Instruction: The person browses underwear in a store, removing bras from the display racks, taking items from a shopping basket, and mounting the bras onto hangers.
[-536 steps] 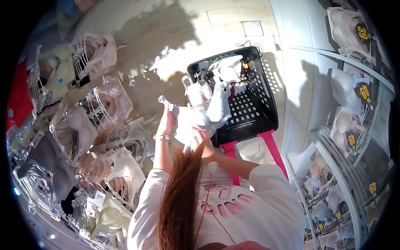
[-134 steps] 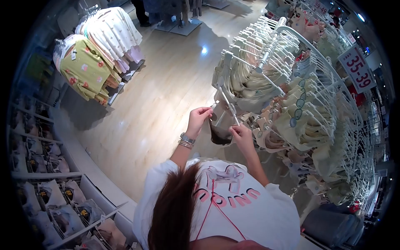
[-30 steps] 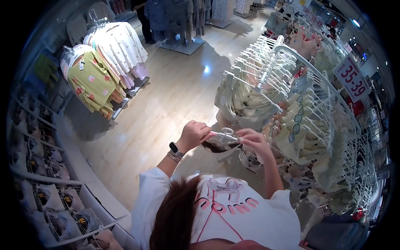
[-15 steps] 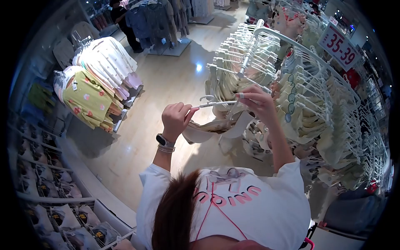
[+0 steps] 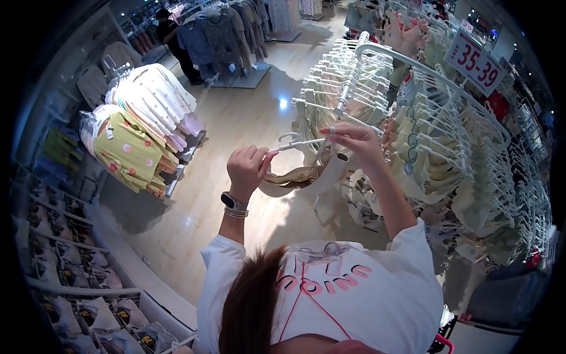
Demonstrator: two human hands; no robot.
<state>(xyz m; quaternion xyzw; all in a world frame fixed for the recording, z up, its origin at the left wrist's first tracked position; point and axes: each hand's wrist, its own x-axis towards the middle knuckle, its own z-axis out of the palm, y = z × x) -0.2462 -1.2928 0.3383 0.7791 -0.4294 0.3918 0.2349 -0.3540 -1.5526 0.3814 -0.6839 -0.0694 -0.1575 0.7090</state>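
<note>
A white plastic hanger point(image 5: 293, 145) is held up in front of my chest, its hook pointing upward. My left hand point(image 5: 249, 171) pinches its left end between thumb and fingers. The fingers of my right hand point(image 5: 355, 141) are closed at the other end, near a light strap. Below the bar hangs a cream bra point(image 5: 332, 174), its darker inner side partly facing up. How the straps sit under my fingers is partly hidden. Just beyond my right hand, more pale bras on white hangers point(image 5: 339, 76) fill a rail.
A white curved rack point(image 5: 407, 56) packed with underwear stands to the right, with a price-like sign point(image 5: 474, 62) above. At left are hanging tops point(image 5: 132, 150) and display bins point(image 5: 88, 292). A person in dark clothes point(image 5: 177, 47) stands farther back.
My right hand has shifted slightly left along the hanger, and that end is tilted a little higher. The bra's right side has swung up. My left hand keeps its pinch.
</note>
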